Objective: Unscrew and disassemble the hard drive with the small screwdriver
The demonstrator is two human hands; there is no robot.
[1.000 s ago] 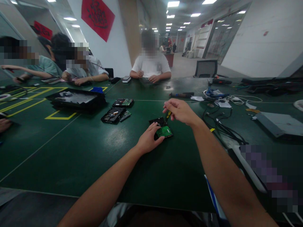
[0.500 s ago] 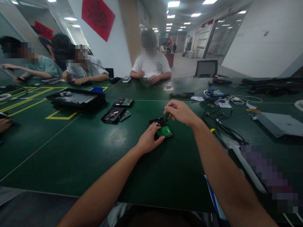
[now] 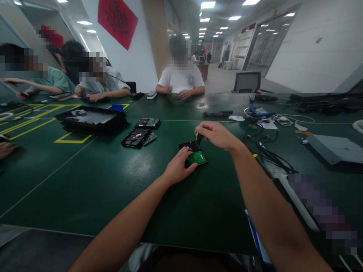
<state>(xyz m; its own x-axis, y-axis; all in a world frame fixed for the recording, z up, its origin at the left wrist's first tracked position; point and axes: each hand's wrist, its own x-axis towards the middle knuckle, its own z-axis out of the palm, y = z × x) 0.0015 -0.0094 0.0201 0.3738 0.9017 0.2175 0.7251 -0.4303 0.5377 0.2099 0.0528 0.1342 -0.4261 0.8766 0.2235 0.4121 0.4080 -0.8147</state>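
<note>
A hard drive (image 3: pixel 200 158) with a green circuit board lies on the green table in front of me. My left hand (image 3: pixel 179 165) grips it from the left, with the fingers on its far left part and the thumb by its near edge. In my right hand (image 3: pixel 213 133) is a black and yellow screwdriver (image 3: pixel 199 139), pinched by the handle and pointing down. Its tip meets the drive near the far edge of the board; the exact contact spot is too small to make out.
Left of the drive lie an opened hard drive (image 3: pixel 136 138), another drive (image 3: pixel 147 123) and a loose circuit board (image 3: pixel 150 138). Behind them stands a black tray (image 3: pixel 92 126). Cables (image 3: pixel 273 156) and a grey metal box (image 3: pixel 336 149) lie on the right. A person (image 3: pixel 180 77) sits opposite.
My right hand has shifted slightly left and the screwdriver now stands more upright over the drive. My left hand and the hard drive stay in place.
</note>
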